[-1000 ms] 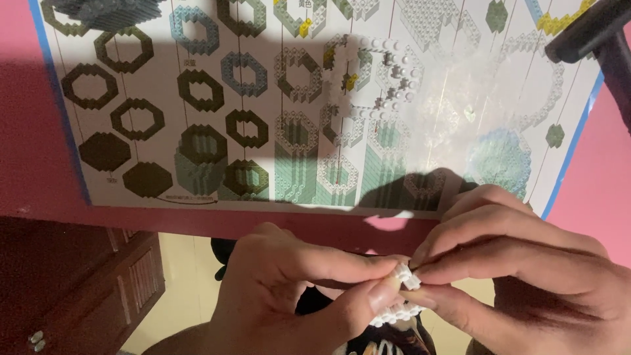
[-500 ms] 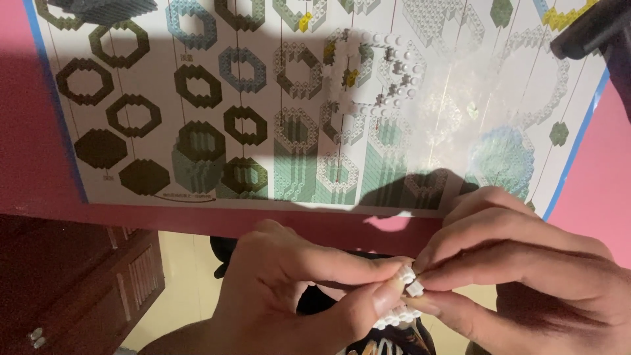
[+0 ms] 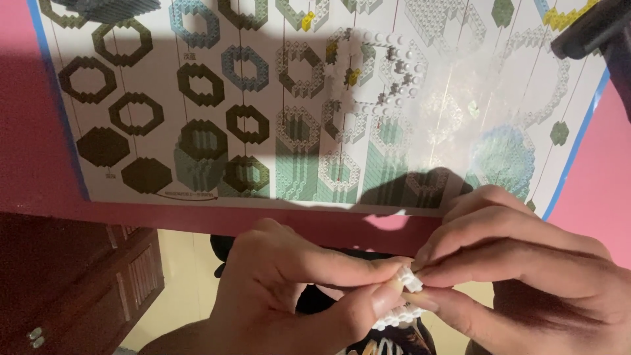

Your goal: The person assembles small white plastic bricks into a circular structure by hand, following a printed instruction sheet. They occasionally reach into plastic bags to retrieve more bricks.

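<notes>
Beyond the pink table's edge, both hands pinch a white brick piece in a narrow grip.

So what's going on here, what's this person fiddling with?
A person is pinching a small white brick piece between the fingertips of the left hand and right hand, just off the near edge of a pink table. A bit more white brickwork shows below the fingers. On the table lies a printed instruction sheet showing ring-shaped brick layers, with a clear bag of white pieces on it.
</notes>
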